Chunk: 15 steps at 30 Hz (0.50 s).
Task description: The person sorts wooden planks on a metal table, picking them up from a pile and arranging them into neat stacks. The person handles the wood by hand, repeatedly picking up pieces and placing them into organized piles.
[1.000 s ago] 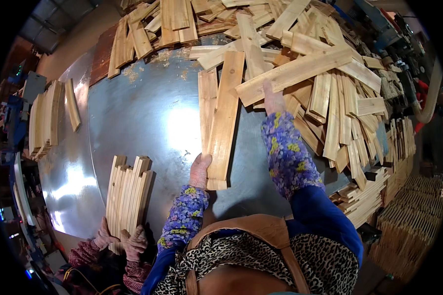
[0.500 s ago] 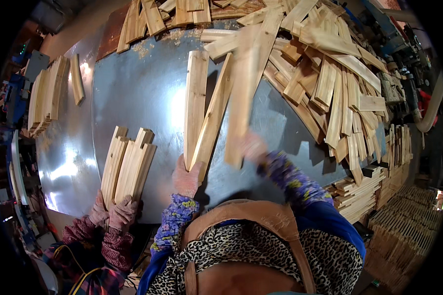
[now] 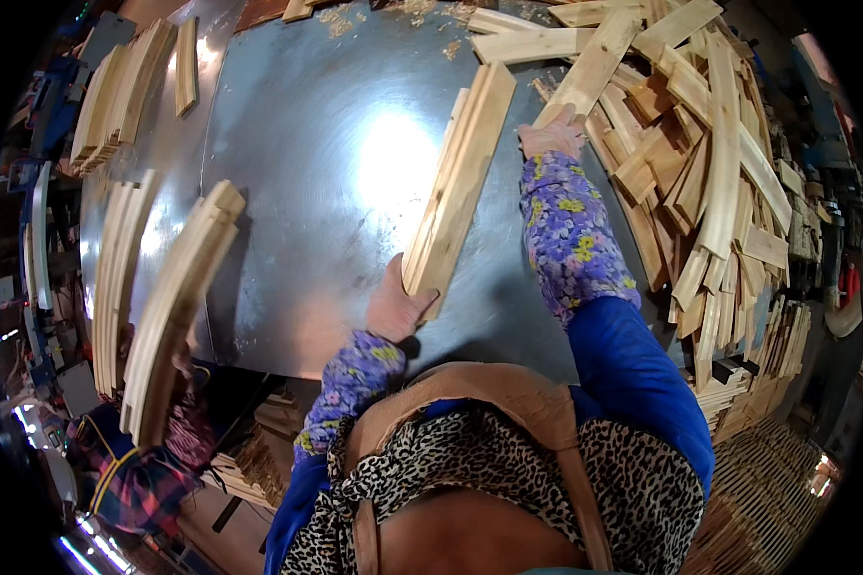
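Note:
My left hand (image 3: 400, 305) is wrapped round the near end of a small bundle of pale wooden boards (image 3: 472, 177), which lie together lengthwise and point away to the right over the metal table. With my arm stretched forward, my right hand (image 3: 554, 136) has closed on the near end of another wooden board (image 3: 599, 65). That board lies at the left edge of a large, jumbled heap of boards (image 3: 686, 144). Part of my right fingers is hidden beneath the board's end and the hand's own back.
The grey metal table (image 3: 297, 125) carries sawdust along its far edge. To the left, a co-worker's hands hold a bundle of boards (image 3: 177, 297), with another bundle (image 3: 125, 268) beside it. More boards (image 3: 129, 91) stand far left. Stacked wood (image 3: 724, 393) is at the lower right.
My right hand let go of its board beside those in my left hand and moved to the heap. The left-hand bundle now lies closer together, further right. The co-worker's boards are parted into two bundles.

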Each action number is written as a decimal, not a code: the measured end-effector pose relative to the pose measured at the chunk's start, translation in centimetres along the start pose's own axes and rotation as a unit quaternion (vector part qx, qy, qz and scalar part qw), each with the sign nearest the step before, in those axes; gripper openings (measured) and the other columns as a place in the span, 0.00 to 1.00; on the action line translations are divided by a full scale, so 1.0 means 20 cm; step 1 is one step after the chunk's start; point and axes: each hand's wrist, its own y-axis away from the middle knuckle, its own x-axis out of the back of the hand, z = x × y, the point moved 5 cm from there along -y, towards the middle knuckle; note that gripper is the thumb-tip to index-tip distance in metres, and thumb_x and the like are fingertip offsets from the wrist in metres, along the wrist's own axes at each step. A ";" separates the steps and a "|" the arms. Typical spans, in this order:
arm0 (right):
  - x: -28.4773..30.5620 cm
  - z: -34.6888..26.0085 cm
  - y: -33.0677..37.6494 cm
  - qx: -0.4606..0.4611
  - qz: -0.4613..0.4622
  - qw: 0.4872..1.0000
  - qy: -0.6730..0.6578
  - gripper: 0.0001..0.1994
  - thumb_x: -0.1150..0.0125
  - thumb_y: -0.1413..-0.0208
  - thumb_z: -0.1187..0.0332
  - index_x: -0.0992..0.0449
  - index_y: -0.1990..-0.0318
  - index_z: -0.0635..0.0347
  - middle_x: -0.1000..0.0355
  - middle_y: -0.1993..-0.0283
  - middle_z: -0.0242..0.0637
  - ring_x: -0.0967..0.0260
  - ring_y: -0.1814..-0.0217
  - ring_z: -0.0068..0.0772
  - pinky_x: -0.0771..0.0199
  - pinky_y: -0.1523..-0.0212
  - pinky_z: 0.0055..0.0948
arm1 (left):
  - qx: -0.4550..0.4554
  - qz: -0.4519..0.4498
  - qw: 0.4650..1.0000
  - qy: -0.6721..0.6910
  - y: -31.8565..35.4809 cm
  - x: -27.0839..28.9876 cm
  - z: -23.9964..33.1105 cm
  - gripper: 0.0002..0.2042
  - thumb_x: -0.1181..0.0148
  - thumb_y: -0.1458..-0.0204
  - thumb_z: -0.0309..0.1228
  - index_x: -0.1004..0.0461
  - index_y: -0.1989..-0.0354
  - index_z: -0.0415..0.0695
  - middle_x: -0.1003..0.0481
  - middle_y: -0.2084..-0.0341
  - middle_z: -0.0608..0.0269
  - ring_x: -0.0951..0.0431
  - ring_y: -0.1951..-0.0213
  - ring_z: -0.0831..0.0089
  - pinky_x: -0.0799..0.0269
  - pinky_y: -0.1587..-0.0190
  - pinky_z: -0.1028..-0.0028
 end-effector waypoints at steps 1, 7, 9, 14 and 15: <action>-0.03 0.00 0.05 0.018 -0.008 0.997 -0.070 0.50 0.27 0.49 0.53 0.45 0.22 0.63 0.41 0.24 0.60 0.35 0.25 0.61 0.31 0.26 0.51 | 0.015 -0.042 0.989 0.144 0.01 0.00 -0.06 0.39 0.27 0.45 0.40 0.35 0.27 0.35 0.20 0.44 0.41 0.16 0.46 0.52 0.19 0.43 0.58; -0.29 0.44 0.97 0.212 -0.142 0.844 -0.471 0.36 0.37 0.36 0.66 0.41 0.22 0.62 0.31 0.29 0.53 0.27 0.34 0.51 0.24 0.38 0.43 | 0.076 -0.245 0.689 0.678 -0.11 -0.12 -0.34 0.38 0.28 0.43 0.46 0.30 0.32 0.29 0.18 0.45 0.40 0.14 0.48 0.49 0.14 0.43 0.52; -0.39 0.53 1.24 0.280 -0.198 0.816 -0.465 0.30 0.42 0.28 0.61 0.35 0.23 0.60 0.22 0.36 0.47 0.18 0.45 0.41 0.15 0.53 0.37 | 0.152 -0.144 0.729 0.652 -0.18 -0.20 -0.52 0.38 0.32 0.40 0.51 0.30 0.31 0.30 0.19 0.43 0.39 0.15 0.46 0.46 0.15 0.43 0.48; -0.35 0.16 0.66 0.207 -0.319 0.767 -0.517 0.17 0.42 0.25 0.57 0.28 0.41 0.59 0.27 0.45 0.41 0.28 0.47 0.33 0.28 0.44 0.34 | 0.140 -0.214 0.659 0.707 -0.26 -0.24 -0.60 0.34 0.41 0.33 0.52 0.32 0.26 0.40 0.22 0.36 0.45 0.18 0.40 0.46 0.23 0.34 0.44; -0.33 -0.01 0.36 0.149 -0.288 0.763 -0.559 0.12 0.41 0.26 0.56 0.29 0.54 0.55 0.32 0.58 0.34 0.35 0.58 0.28 0.32 0.55 0.31 | 0.162 -0.176 0.674 0.699 -0.24 -0.23 -0.59 0.34 0.42 0.32 0.52 0.32 0.26 0.40 0.22 0.36 0.46 0.19 0.40 0.46 0.24 0.34 0.44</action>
